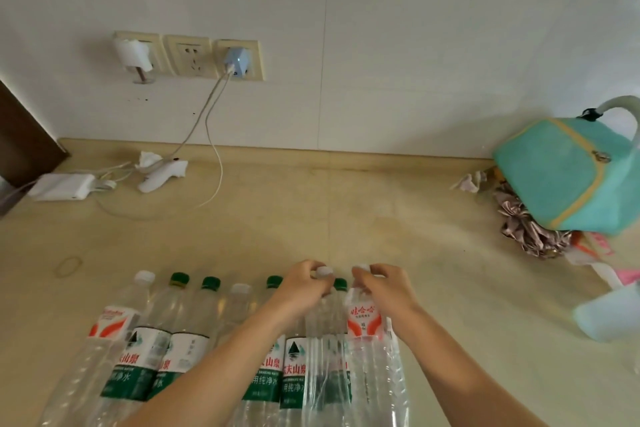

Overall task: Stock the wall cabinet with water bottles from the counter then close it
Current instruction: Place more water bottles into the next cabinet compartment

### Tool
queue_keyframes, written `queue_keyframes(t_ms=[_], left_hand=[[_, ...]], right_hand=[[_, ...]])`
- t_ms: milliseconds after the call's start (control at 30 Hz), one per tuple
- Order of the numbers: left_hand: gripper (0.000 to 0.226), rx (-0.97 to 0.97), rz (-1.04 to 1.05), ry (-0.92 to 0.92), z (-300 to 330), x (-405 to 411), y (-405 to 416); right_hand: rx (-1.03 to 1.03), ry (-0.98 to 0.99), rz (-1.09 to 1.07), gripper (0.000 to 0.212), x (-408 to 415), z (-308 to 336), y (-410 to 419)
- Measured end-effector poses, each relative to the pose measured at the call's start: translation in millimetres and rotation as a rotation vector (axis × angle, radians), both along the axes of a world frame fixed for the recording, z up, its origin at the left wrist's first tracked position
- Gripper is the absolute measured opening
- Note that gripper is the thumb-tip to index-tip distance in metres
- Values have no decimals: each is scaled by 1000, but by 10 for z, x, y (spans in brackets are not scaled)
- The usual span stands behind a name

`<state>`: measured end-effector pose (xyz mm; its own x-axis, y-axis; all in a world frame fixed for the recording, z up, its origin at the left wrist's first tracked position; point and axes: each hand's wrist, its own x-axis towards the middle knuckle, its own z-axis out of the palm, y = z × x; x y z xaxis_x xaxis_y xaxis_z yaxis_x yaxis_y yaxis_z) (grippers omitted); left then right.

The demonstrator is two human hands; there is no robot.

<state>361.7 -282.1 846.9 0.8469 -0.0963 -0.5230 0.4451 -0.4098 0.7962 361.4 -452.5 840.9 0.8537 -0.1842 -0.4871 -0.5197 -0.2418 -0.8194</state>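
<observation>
at the near edge of the counter, a row of water bottles standing side by side, caps up. left hand curled round the neck of a white-capped clear bottle; right hand pinching the neck of a red-labelled bottle right beside it. both grips clamped just under the caps, both bottles seemingly on the counter. looks like the pick-up step, one bottle per hand, early in the stocking with many left. next move likely a straight lift clear of the green-capped neighbours, then up to the wall cabinet, which is out of view, so door state unknown. thin plastic, so probably prone to sway and buckle when held by the neck. further back: wall sockets, charger cables, a white power adapter; a teal bag well off to the right, a rubber band to the left. nothing close enough to block the lift.
</observation>
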Motion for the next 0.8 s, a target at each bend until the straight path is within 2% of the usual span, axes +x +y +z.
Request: queue_keyframes(t_ms=[167,267,333,400,467,567,800], left_hand=[[32,-156,62,-83,131,86,72],[24,-219,65,-209,417,204,112],[23,-207,74,-342,639,295,133],[22,-179,114,-485,827,393,151],[23,-173,158,-611,945,474,162],[28,-169,145,-723,971,537,176],[35,-104,160,-711,680,588,245]], right_hand=[[315,-23,-92,12,33,192,-48],[490,-123,-65,22,128,484,-85],[523,-243,-1,34,206,702,-101],[485,-362,36,38,287,878,-100],[384,-500,50,31,374,961,-93],[214,-632,103,32,484,951,-84],[98,-559,110,31,641,649,-21]])
